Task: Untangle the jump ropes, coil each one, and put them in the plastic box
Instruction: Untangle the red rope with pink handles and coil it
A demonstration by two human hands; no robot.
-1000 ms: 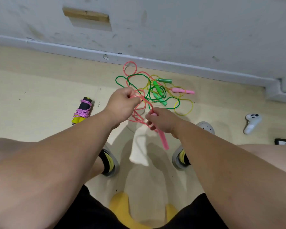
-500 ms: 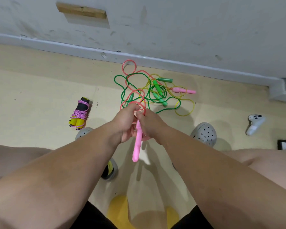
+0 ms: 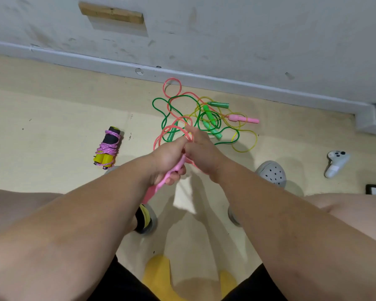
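Pink handle (image 3: 153, 189) clenched in left hand (image 3: 167, 157), near centre. Pink cord (image 3: 173, 126) loops pinched by right hand (image 3: 202, 153). Tangled green and yellow ropes (image 3: 208, 115) on floor just beyond. Coiled purple rope (image 3: 108, 148) left, apart.

Forearms stretched forward; left hand (image 3: 167, 158) grips the pink handle (image 3: 153, 189), right hand (image 3: 202, 152) just beside that handle pinches its cord (image 3: 172, 127).

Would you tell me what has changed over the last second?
The pink handle passed from the right hand to the left hand, which now grips it; the right hand moved to the pink cord loops. The floor tangle and purple-wrapped bundle stayed put.
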